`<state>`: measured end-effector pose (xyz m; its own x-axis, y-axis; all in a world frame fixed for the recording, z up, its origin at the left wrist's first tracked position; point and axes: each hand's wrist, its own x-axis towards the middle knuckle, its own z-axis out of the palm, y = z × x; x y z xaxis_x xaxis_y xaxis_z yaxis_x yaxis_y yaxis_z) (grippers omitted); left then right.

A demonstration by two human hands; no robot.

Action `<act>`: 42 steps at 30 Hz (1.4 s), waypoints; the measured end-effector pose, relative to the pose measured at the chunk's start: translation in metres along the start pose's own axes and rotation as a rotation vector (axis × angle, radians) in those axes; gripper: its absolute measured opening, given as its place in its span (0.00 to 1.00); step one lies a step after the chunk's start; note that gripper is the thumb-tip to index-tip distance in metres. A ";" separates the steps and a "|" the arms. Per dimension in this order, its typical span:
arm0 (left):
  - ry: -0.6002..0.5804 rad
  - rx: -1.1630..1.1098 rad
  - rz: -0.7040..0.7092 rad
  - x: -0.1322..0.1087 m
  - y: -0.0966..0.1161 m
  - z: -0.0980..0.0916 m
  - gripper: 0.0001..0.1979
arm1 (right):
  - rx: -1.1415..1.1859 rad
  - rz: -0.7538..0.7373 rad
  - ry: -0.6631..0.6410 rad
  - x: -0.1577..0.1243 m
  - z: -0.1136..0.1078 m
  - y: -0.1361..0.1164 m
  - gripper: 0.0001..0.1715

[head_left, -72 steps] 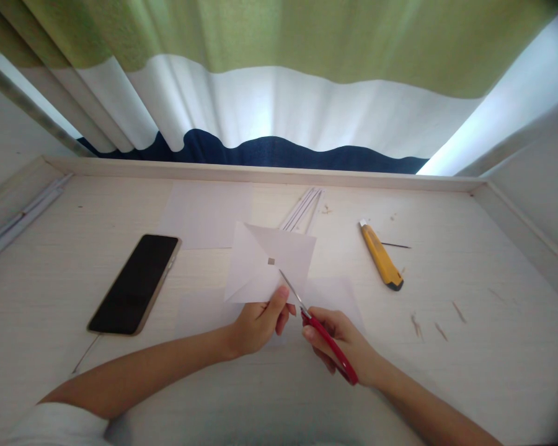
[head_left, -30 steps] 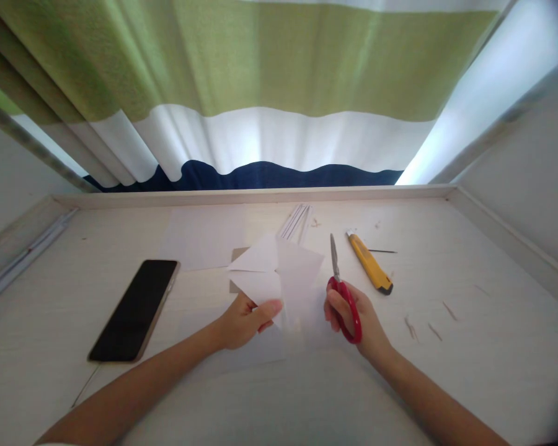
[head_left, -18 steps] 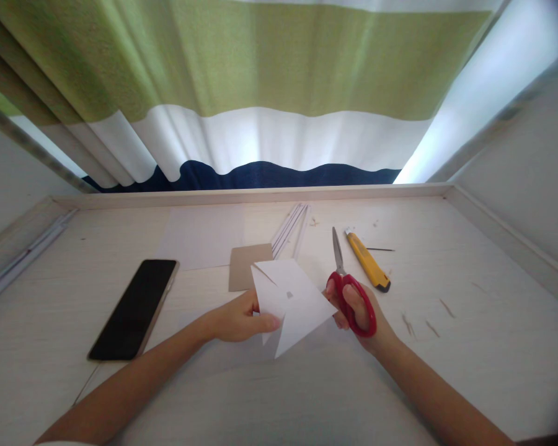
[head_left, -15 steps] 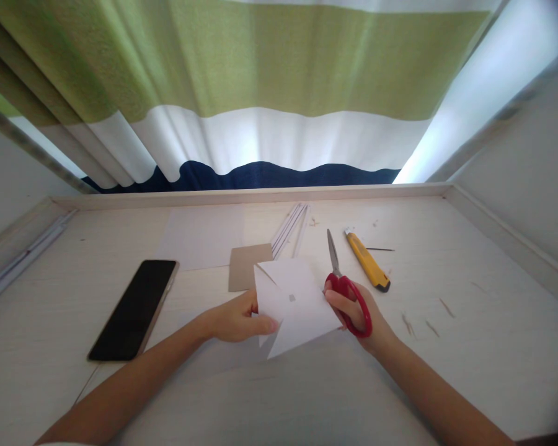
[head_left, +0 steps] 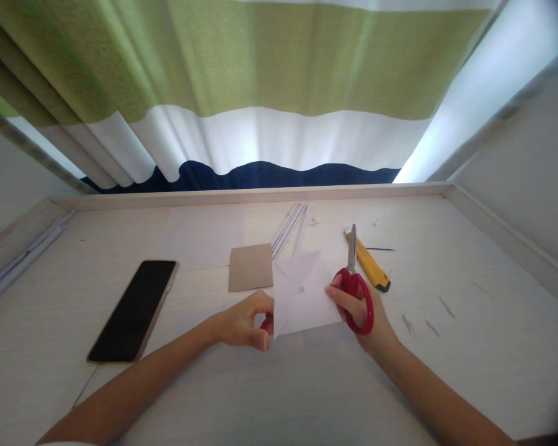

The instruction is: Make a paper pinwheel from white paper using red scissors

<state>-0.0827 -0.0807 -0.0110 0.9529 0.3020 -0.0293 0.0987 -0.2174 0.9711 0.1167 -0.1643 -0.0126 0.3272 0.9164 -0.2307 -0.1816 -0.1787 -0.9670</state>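
Note:
A white square of paper [head_left: 302,297] with diagonal slits and a small grey mark at its centre is held up above the table. My right hand [head_left: 374,319] pinches its right edge and also has red-handled scissors [head_left: 353,282] hooked on the fingers, blades pointing away from me. At the paper's left edge is my left hand [head_left: 244,322]; its thumb is off the paper and apart from the curled index finger. Some of its fingertips are hidden behind the sheet. Just beyond that hand lies a square of brown card [head_left: 250,267].
A yellow utility knife [head_left: 372,265] and a thin dark stick [head_left: 381,249] lie beyond the scissors. On the left rests a phone [head_left: 132,313]. Further back are a white sheet [head_left: 204,235] and folded paper strips [head_left: 288,229]. Small scraps [head_left: 431,327] dot the right side.
The paper has shifted right and turned, and its cut corners now lie flatter. My left thumb has come off it. The scissors have swung rightward, their tip now over the knife.

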 end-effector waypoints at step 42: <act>0.210 0.037 -0.376 0.007 0.006 0.044 0.23 | -0.121 -0.034 0.034 -0.021 0.012 0.013 0.14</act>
<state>-0.0631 -0.1213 -0.0156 0.7703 0.5476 -0.3268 0.4416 -0.0882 0.8929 0.0969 -0.1816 -0.0187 0.3627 0.9105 -0.1987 -0.0572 -0.1910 -0.9799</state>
